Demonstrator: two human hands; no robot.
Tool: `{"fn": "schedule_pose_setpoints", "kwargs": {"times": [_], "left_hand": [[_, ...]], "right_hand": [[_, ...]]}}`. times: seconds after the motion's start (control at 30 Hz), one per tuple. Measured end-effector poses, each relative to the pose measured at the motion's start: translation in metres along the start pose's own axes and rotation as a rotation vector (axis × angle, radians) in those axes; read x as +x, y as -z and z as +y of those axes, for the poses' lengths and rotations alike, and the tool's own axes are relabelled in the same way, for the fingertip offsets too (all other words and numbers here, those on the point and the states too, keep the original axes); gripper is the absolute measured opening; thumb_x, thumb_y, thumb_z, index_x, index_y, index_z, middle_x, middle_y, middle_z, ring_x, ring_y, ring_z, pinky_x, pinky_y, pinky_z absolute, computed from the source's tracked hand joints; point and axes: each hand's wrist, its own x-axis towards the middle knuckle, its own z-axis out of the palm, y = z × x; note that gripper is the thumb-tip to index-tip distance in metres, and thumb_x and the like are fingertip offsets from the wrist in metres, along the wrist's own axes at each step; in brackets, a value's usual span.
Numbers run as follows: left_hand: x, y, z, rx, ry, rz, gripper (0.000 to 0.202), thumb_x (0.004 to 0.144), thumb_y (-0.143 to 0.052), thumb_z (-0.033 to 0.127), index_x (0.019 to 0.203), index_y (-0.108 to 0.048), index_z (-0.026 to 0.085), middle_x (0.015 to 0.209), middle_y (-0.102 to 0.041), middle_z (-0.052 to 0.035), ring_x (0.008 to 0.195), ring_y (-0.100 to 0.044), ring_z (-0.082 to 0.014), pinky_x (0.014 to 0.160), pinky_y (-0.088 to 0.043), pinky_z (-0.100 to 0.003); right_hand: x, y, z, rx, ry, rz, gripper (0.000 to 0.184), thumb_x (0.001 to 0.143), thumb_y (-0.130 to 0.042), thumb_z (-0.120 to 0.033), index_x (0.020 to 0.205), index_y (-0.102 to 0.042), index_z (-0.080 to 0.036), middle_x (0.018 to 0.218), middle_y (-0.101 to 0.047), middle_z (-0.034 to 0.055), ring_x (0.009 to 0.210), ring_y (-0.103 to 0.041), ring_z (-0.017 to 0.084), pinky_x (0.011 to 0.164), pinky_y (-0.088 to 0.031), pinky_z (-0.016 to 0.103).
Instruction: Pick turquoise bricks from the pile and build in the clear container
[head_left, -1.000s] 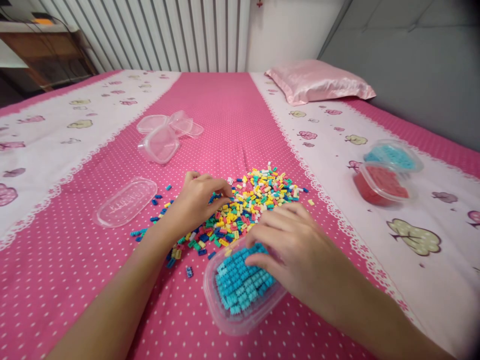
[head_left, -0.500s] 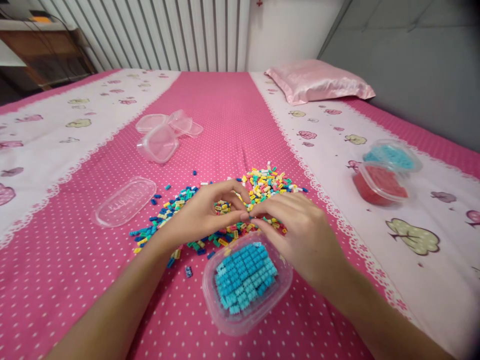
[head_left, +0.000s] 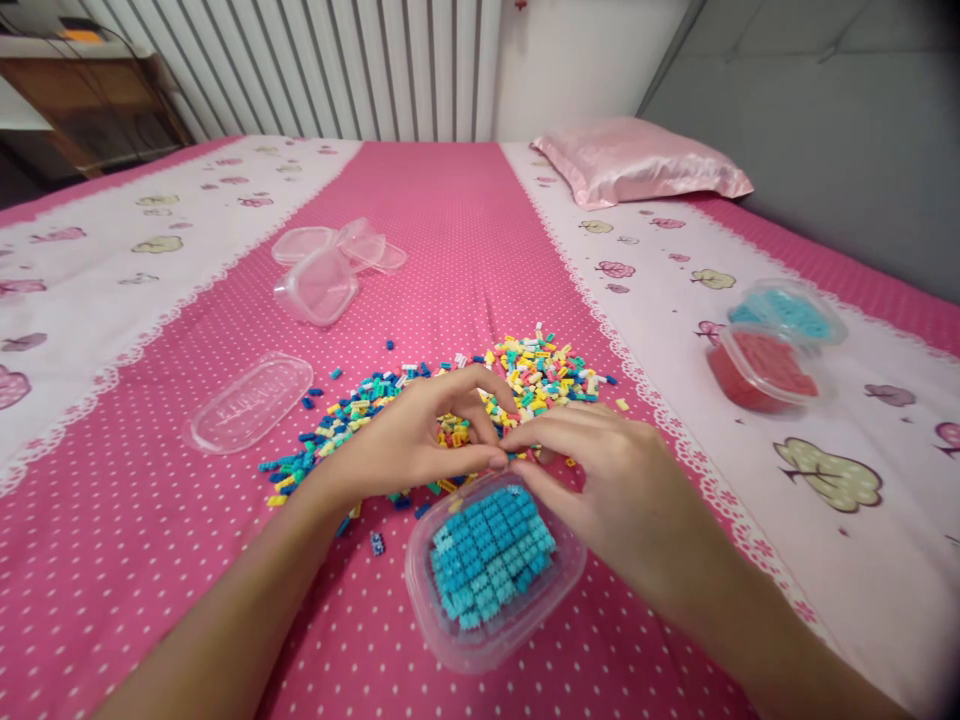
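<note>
My left hand [head_left: 442, 430] and my right hand [head_left: 600, 455] meet fingertip to fingertip just beyond the clear plastic tub [head_left: 491, 655]. Both are closed in a pinch on a small building brick [head_left: 511, 456]; a sliver of blue shows, and the fingers hide the rest. Inside the tub, blue and turquoise bricks [head_left: 491, 550] are joined into a stepped block. Behind and beneath my hands spreads a pile of loose building bricks [head_left: 540, 375] in yellow, blue, green, white and pink.
A clear lid [head_left: 251, 402] lies left of the pile. Farther back are several stacked clear containers [head_left: 319, 285]. To the right stand a tub of red bricks [head_left: 761, 375] and a tub of blue bricks [head_left: 787, 312]. A pink pillow [head_left: 641, 160] rests at the bed's far side.
Both hands have shifted slightly right and toward me, their fingertips still together. A yellow brick now lies apart at the pile's right side. The tub has stayed in place.
</note>
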Motion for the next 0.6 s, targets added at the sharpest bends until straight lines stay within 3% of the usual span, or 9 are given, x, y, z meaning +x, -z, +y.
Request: {"fn": "schedule_pose_setpoints", "kwargs": {"times": [0.17, 0.33, 0.43, 0.53, 0.6], "left_hand": [[-0.001, 0.001, -0.002, -0.035, -0.009, -0.041, 0.031, 0.085, -0.076, 0.023, 0.110, -0.058, 0.018, 0.084, -0.074, 0.0001, 0.076, -0.072, -0.0127, 0.068, -0.053, -0.022], [0.000, 0.008, -0.006, -0.038, -0.044, -0.013, 0.035, 0.086, -0.075, 0.023, 0.116, -0.057, 0.018, 0.085, -0.073, 0.0014, 0.080, -0.070, -0.0112, 0.074, -0.052, -0.022], [0.000, 0.010, -0.008, 0.006, -0.044, -0.017, 0.029, 0.088, -0.073, 0.025, 0.112, -0.059, 0.018, 0.086, -0.071, 0.0017, 0.079, -0.067, -0.0105, 0.074, -0.051, -0.022], [0.000, 0.010, -0.010, 0.022, -0.029, -0.048, 0.033, 0.087, -0.075, 0.028, 0.115, -0.058, 0.019, 0.086, -0.071, 0.0022, 0.079, -0.067, -0.0110, 0.074, -0.051, -0.023], [-0.001, 0.010, -0.010, 0.017, -0.011, -0.052, 0.041, 0.085, -0.077, 0.029, 0.119, -0.055, 0.019, 0.085, -0.071, 0.0023, 0.080, -0.068, -0.0117, 0.075, -0.052, -0.024]], "right_hand": [[0.000, 0.004, 0.004, -0.004, 0.000, -0.020, 0.011, 0.084, -0.068, -0.010, 0.086, -0.074, -0.019, 0.084, -0.074, -0.0002, 0.083, -0.068, 0.019, 0.077, -0.048, 0.034], [-0.006, 0.020, 0.008, -0.035, 0.060, -0.154, 0.015, 0.083, -0.070, -0.009, 0.085, -0.074, -0.022, 0.093, -0.067, 0.0009, 0.089, -0.062, 0.018, 0.078, -0.044, 0.033], [-0.014, 0.016, 0.006, -0.159, 0.168, -0.058, 0.019, 0.079, -0.073, -0.007, 0.071, -0.070, -0.023, 0.082, -0.064, -0.0011, 0.080, -0.056, 0.017, 0.075, -0.038, 0.033], [-0.019, 0.004, 0.003, -0.333, 0.254, 0.090, 0.033, 0.082, -0.064, -0.003, 0.056, -0.059, -0.023, 0.068, -0.057, -0.0018, 0.069, -0.048, 0.017, 0.077, -0.034, 0.036], [-0.020, -0.002, 0.002, -0.431, 0.286, 0.075, 0.037, 0.086, -0.057, -0.003, 0.056, -0.056, -0.023, 0.067, -0.056, -0.0017, 0.070, -0.047, 0.017, 0.083, -0.034, 0.037]]}}
